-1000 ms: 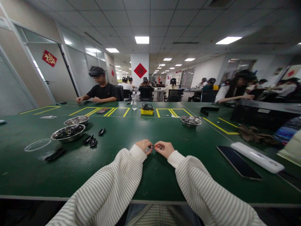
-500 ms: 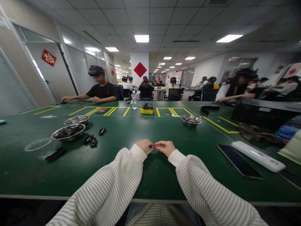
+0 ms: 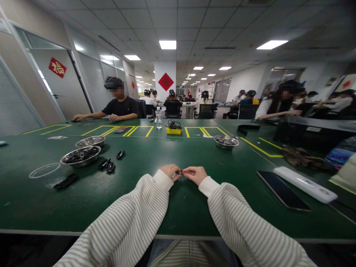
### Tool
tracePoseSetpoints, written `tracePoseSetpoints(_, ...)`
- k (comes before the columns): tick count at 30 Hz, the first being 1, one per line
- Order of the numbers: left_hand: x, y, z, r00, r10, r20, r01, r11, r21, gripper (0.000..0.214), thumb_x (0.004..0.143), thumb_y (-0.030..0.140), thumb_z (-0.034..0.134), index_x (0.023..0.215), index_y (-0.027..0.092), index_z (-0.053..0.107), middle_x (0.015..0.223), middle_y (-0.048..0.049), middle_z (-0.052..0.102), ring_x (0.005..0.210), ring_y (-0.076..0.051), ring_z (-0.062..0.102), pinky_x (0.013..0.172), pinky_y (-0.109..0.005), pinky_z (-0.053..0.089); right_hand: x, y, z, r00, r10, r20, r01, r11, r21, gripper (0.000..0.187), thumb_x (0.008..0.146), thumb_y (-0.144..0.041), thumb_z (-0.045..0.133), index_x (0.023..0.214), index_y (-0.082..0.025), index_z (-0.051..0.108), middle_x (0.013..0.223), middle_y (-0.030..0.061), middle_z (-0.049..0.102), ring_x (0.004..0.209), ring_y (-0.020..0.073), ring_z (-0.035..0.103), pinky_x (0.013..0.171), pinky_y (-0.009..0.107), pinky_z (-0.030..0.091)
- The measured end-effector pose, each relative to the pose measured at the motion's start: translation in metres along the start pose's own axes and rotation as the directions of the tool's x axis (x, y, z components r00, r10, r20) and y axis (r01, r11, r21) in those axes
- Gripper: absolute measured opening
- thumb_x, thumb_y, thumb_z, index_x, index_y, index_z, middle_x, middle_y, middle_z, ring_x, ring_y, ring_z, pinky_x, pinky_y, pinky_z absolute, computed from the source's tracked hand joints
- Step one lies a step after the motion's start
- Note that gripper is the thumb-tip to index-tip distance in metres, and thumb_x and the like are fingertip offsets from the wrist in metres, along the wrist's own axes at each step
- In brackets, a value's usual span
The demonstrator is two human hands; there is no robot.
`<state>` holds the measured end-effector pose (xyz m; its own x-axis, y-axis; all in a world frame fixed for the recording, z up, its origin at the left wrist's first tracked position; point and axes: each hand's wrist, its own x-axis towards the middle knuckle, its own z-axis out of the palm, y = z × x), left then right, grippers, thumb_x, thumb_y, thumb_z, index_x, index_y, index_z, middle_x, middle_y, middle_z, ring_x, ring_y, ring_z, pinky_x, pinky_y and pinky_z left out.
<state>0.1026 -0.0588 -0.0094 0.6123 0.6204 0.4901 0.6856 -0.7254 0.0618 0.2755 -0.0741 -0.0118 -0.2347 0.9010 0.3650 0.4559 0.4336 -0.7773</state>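
Just above the green tabletop (image 3: 155, 148), my left hand (image 3: 169, 172) and my right hand (image 3: 196, 174) meet fingertip to fingertip. Pinched between them is a small dark piece (image 3: 179, 172) with a bit of orange at its right end. My left fingers close on the dark part, my right fingers on the orange end. The piece is too small and too covered to name. Off to the left of my hands lie several glossy black parts (image 3: 107, 165), with another black part (image 3: 120, 154) a little farther off.
Left stand a metal bowl of dark parts (image 3: 93, 158), a second metal bowl (image 3: 83, 142) and a clear plastic container (image 3: 52, 181). A third bowl (image 3: 226, 146), a yellow cable tray (image 3: 174, 131) and a bottle (image 3: 158, 119) stand farther back. A phone (image 3: 280, 191) and white device (image 3: 306, 184) lie right.
Both hands stay in nearly the same place and grip. Slightly more of the small piece shows between my fingertips.
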Motion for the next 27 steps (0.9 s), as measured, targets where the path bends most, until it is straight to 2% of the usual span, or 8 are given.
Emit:
tracePoseSetpoints(6, 0.0, 0.001, -0.003, 1.0, -0.006, -0.003, 0.006, 1.0, 0.01, 0.018, 0.07, 0.033, 0.046, 0.074, 0.017, 0.054, 0.068, 0.0, 0.054, 0.055, -0.008, 0.046, 0.054, -0.02, 0.036, 0.002, 0.006, 0.001, 0.999, 0.003, 0.045, -0.005, 0.999, 0.042, 0.023, 0.062, -0.023, 0.054, 0.08, -0.012, 0.064, 0.062, 0.006, 0.064, 0.049, 0.0126, 0.058, 0.05, 0.023, 0.05)
tracePoseSetpoints(13, -0.001, -0.002, 0.001, 0.998, 0.042, -0.045, -0.04, 0.999, 0.028, 0.018, 0.071, 0.034, 0.045, 0.074, 0.018, 0.054, 0.066, -0.0001, 0.053, 0.058, -0.009, 0.045, 0.052, -0.02, 0.034, 0.001, 0.001, 0.002, 0.999, 0.043, 0.025, -0.047, 0.986, 0.162, 0.019, 0.062, -0.026, 0.055, 0.074, -0.013, 0.061, 0.062, 0.0042, 0.063, 0.053, 0.0124, 0.059, 0.046, 0.021, 0.049)
tracePoseSetpoints(19, -0.001, -0.003, 0.004, 0.991, 0.076, -0.107, -0.074, 0.997, 0.015, 0.014, 0.07, 0.028, 0.045, 0.074, 0.018, 0.054, 0.062, -0.0002, 0.051, 0.06, -0.01, 0.044, 0.053, -0.02, 0.034, 0.001, -0.001, 0.001, 0.997, 0.064, 0.038, -0.069, 0.983, 0.167, 0.02, 0.06, -0.031, 0.057, 0.068, -0.013, 0.06, 0.057, 0.0034, 0.061, 0.052, 0.0127, 0.058, 0.046, 0.021, 0.049)
tracePoseSetpoints(27, 0.0, -0.006, 0.009, 0.991, 0.091, -0.095, -0.094, 0.995, -0.024, 0.013, 0.069, 0.025, 0.045, 0.073, 0.017, 0.055, 0.062, -0.0002, 0.049, 0.058, -0.009, 0.043, 0.054, -0.02, 0.035, 0.002, -0.004, 0.003, 0.992, 0.117, 0.05, -0.124, 0.975, 0.185, 0.025, 0.056, -0.032, 0.06, 0.069, -0.011, 0.059, 0.056, 0.0044, 0.06, 0.053, 0.0133, 0.058, 0.048, 0.022, 0.047)
